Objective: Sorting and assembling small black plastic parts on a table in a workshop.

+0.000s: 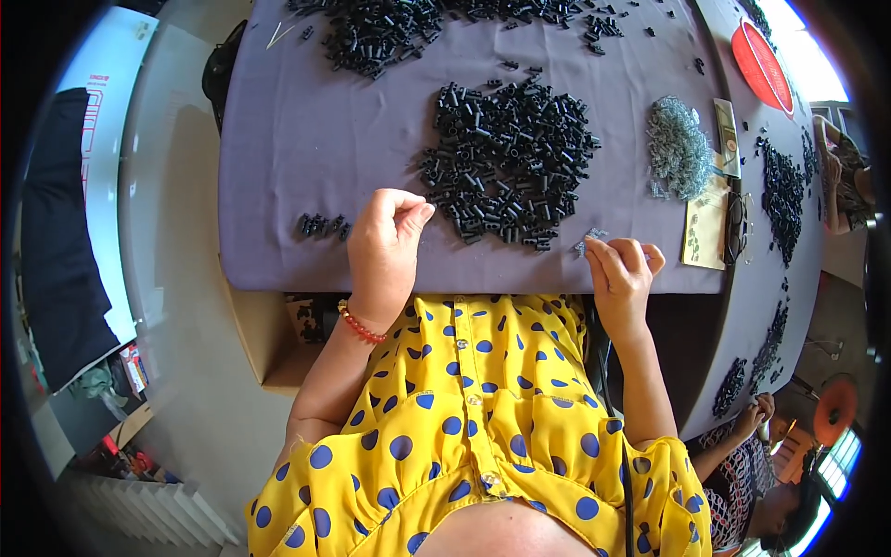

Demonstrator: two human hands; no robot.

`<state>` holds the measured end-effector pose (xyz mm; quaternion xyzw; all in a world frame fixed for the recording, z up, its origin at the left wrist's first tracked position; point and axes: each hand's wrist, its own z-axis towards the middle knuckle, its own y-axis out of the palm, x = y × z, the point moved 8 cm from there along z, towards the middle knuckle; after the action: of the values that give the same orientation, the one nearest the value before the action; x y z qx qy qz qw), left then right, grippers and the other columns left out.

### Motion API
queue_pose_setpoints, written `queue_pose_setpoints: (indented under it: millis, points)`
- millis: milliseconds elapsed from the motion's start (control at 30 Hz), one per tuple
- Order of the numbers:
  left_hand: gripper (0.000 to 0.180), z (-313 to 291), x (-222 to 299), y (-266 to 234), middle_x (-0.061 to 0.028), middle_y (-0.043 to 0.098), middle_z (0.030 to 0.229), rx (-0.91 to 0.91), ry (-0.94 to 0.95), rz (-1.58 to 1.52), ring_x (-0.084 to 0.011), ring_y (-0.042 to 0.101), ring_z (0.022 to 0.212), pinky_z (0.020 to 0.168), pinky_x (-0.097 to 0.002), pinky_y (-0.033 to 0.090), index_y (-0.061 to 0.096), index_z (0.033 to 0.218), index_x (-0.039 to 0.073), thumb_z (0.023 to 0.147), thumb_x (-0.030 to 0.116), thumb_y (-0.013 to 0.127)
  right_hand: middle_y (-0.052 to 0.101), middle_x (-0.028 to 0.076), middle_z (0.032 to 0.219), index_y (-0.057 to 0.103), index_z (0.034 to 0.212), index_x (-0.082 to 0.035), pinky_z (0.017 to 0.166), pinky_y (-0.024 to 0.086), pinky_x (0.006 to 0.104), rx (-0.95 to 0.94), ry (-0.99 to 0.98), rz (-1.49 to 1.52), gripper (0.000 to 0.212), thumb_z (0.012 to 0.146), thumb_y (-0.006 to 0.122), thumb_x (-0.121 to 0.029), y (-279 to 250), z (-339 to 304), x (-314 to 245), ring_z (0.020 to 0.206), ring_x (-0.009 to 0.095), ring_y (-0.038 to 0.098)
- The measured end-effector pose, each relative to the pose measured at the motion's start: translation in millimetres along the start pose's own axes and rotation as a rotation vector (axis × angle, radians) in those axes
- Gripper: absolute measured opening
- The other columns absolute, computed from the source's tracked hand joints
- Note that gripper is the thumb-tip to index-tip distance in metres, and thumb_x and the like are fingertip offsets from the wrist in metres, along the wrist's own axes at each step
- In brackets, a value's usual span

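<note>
A big heap of small black tubular parts (510, 158) lies on the cloth-covered table in front of me. My left hand (385, 243) hovers by the heap's lower left edge, thumb and forefinger pinched; what they hold, if anything, is too small to name. Close to its left is a short row of black parts (320, 226). My right hand (624, 278) is closed in a pinch near the table's front edge. At its fingertips lie a few small grey metal pieces (590, 239); whether one is between the fingers I cannot make out.
A mound of thin grey metal pieces (677, 148) sits at the right, beside a yellow card (705, 226) and eyeglasses (737, 229). More black parts (380, 37) spread across the far side. On the adjoining table are a red basket (763, 67) and black heaps (782, 200); other people sit there.
</note>
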<state>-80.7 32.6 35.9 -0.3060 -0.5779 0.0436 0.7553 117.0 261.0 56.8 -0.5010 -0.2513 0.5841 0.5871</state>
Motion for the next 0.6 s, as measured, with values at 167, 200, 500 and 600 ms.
queue_pose_setpoints:
  millis: [167,200,500,600]
  points:
    - [0.017,-10,-7,12,-0.0100,0.071,0.083,-0.074,-0.075,-0.109,-0.0205,0.068,0.072,0.066,-0.0314,0.054,0.061,0.099,0.003,0.094,0.011,0.075,0.061,-0.001,0.091,0.072,0.106,-0.013,0.093,0.031,0.0409,-0.047,-0.013,-0.117,0.022,0.085,0.078,-0.011,8,1,-6,0.088,0.016,0.060]
    - [0.018,-12,-10,15,-0.0098,0.071,0.083,-0.101,-0.115,-0.151,-0.0178,0.069,0.072,0.066,-0.0296,0.054,0.060,0.100,0.003,0.094,0.011,0.075,0.060,-0.001,0.093,0.071,0.108,-0.013,0.094,0.030,0.0415,-0.077,-0.018,-0.169,0.023,0.085,0.077,-0.012,11,1,-8,0.090,0.015,0.060]
    - [0.011,-19,1,30,-0.0054,0.074,0.095,-0.195,-0.167,-0.443,-0.0090,0.067,0.083,0.076,-0.0239,0.055,0.060,0.104,0.002,0.098,0.005,0.070,0.062,0.001,0.091,0.068,0.099,-0.013,0.091,0.031,0.0422,-0.118,0.073,-0.031,0.015,0.086,0.076,-0.013,17,7,3,0.089,0.018,0.061]
    - [0.010,-20,-6,34,-0.0041,0.073,0.100,-0.237,-0.220,-0.534,-0.0082,0.066,0.087,0.081,-0.0233,0.055,0.061,0.105,0.002,0.099,0.004,0.068,0.063,0.001,0.086,0.067,0.093,-0.013,0.089,0.032,0.0404,-0.087,0.140,0.045,0.011,0.087,0.075,-0.009,15,9,12,0.083,0.018,0.061]
